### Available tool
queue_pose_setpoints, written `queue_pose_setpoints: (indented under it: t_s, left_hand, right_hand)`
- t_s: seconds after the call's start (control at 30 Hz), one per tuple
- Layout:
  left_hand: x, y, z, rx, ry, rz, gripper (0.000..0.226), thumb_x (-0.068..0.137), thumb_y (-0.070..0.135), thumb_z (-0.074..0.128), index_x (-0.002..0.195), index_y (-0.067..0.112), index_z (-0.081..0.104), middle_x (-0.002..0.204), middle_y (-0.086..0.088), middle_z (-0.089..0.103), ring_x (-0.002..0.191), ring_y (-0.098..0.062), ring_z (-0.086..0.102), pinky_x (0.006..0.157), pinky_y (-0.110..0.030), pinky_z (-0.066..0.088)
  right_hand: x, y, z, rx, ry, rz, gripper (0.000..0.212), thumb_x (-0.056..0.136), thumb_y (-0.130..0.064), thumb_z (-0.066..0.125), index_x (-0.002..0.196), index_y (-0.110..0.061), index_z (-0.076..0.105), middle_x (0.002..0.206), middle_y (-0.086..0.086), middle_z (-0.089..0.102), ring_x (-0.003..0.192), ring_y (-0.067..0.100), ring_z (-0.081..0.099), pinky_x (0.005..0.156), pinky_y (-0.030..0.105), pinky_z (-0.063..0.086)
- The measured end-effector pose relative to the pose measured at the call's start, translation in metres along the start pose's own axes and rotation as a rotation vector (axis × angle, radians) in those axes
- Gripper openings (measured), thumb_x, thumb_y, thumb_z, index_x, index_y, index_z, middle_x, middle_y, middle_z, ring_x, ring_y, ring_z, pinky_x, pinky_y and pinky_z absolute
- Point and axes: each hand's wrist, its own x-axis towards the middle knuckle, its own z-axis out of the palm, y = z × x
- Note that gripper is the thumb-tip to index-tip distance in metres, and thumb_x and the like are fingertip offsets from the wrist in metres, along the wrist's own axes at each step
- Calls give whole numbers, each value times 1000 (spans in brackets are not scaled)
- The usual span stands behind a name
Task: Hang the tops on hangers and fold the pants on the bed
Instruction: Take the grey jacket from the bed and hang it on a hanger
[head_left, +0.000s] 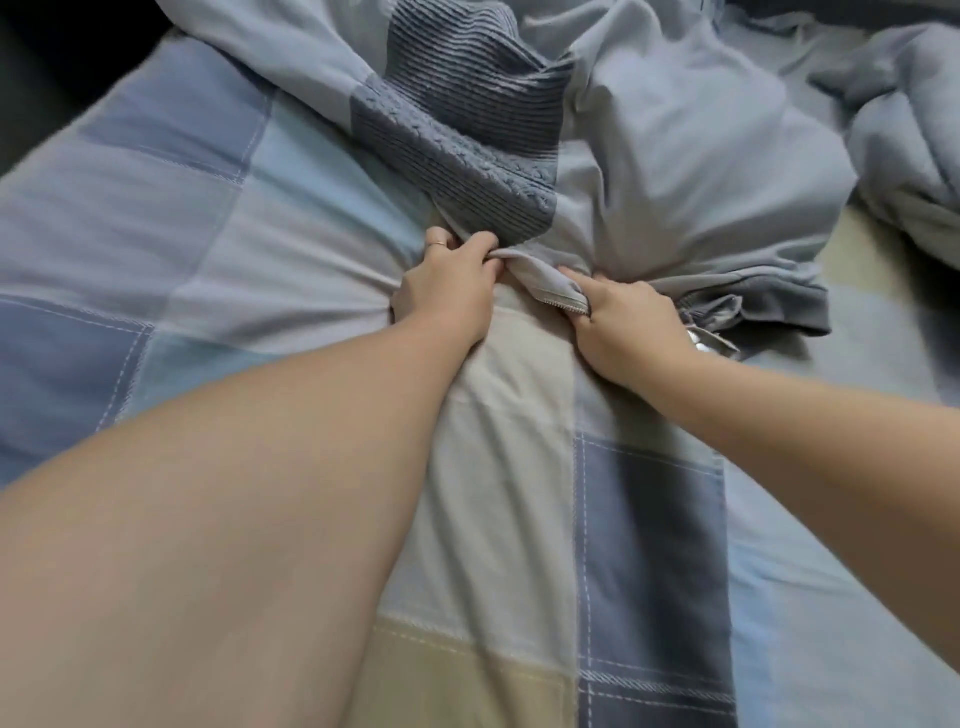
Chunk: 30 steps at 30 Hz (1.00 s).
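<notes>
A grey-blue garment (675, 156) lies on the bed, rumpled. Its long axis runs from the hands in the middle of the view away toward the far side, and its near edge points at the person. Whether it is a top or a pair of pants cannot be told from here. The cloth is thin and smooth, falling in soft folds. Across its left part runs a darker slate panel (457, 135) of ribbed, cable-like knit, set slantwise. To the right a piece ends in a dark band (795, 306), with something small and shiny (698, 340) just beside the right wrist.

The near hem (545, 283) is bunched into a short fold with a line of pale zigzag stitching along its edge, stretched between the two hands. The left hand (447, 283), with a thin ring (439, 243) on one finger, has its fingers (480, 244) curled down over the left end of that fold and grips it. The right hand (626, 325) pinches the right end, with the forefinger laid along the top and the thumb tucked beneath. Both bare forearms reach in from the near edge.

Under everything lies a patchwork bedspread (644, 519) of flat woven squares in navy, pale blue, grey and beige, marked with white running stitches; it is puckered beside the left hand. At the far right sits another crumpled heap of grey-blue cloth (909, 130).
</notes>
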Motion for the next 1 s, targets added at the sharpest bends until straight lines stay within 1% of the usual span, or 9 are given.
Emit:
queue_pose_setpoints:
  t_s: [0.17, 0.23, 0.37, 0.43, 0.5, 0.6, 0.7, 0.83, 1.0]
  left_hand:
    - [-37, 30, -24, -34, -115, -114, 21, 102, 44, 45, 122, 45, 52, 134, -3, 39, 108, -37, 55, 92, -49, 41]
    - [-68, 46, -35, -61, -139, -101, 32, 99, 31, 48, 129, 42, 45, 136, -4, 38, 110, -38, 55, 92, -50, 40]
    - [-149, 60, -57, -159, -96, -62, 47, 92, 13, 46, 133, 35, 46, 134, -7, 40, 106, -38, 57, 95, -49, 45]
    - [-200, 66, -61, -95, -105, -36, 38, 94, 17, 47, 128, 33, 52, 131, -7, 43, 107, -37, 54, 91, -45, 42]
    - [-257, 77, -58, -16, -171, -30, 29, 96, 23, 48, 123, 31, 57, 126, -7, 47, 110, -35, 52, 92, -45, 39]
    - [-351, 96, -49, 89, -276, -55, 20, 97, 28, 50, 116, 29, 58, 122, -5, 49, 111, -34, 52, 90, -44, 39]
    - [-444, 120, -43, 93, -414, -131, 18, 98, 30, 50, 114, 29, 58, 124, -4, 50, 112, -33, 51, 90, -44, 39]
    - [-555, 148, -41, 121, -567, -237, 16, 96, 29, 54, 111, 29, 57, 121, -4, 53, 114, -31, 51, 94, -44, 37]
    - [-662, 172, -45, 127, -786, -328, 11, 97, 33, 52, 108, 31, 54, 119, -1, 52, 116, -29, 52, 92, -44, 40]
  right_hand:
    - [-16, 6, -57, 80, -262, -7, 28, 101, -46, 44, 115, -33, 64, 109, 11, 69, 107, 35, 62, 79, 35, 45]
    - [-49, -3, -74, 68, -300, -59, 33, 98, -52, 44, 119, -37, 64, 111, 11, 70, 103, 35, 63, 84, 37, 51]
    - [-137, -10, -94, 148, -352, -89, 21, 96, -53, 42, 77, -50, 50, 76, -1, 57, 82, 34, 59, 70, 36, 49]
    - [-186, 1, -98, 137, -391, -128, 16, 100, -42, 44, 86, -45, 52, 81, -3, 52, 89, 29, 55, 74, 34, 41]
    - [-240, 19, -99, 102, -379, -192, 18, 103, -37, 45, 112, -39, 60, 97, -6, 55, 97, 21, 46, 79, 31, 29]
    - [-325, 43, -100, 68, -464, -263, 32, 105, -40, 37, 131, -38, 54, 115, -17, 57, 113, 20, 40, 90, 35, 34]
    - [-408, 63, -103, 92, -646, -226, 46, 100, -48, 27, 138, -40, 52, 125, -14, 56, 128, 22, 35, 100, 41, 35]
    - [-504, 79, -104, 150, -823, -139, 42, 103, -33, 44, 145, -33, 49, 147, -8, 49, 145, 24, 24, 110, 45, 32]
    - [-592, 88, -113, 108, -1042, -179, 50, 100, -31, 45, 149, -35, 44, 159, -9, 36, 150, 22, 17, 114, 42, 27]
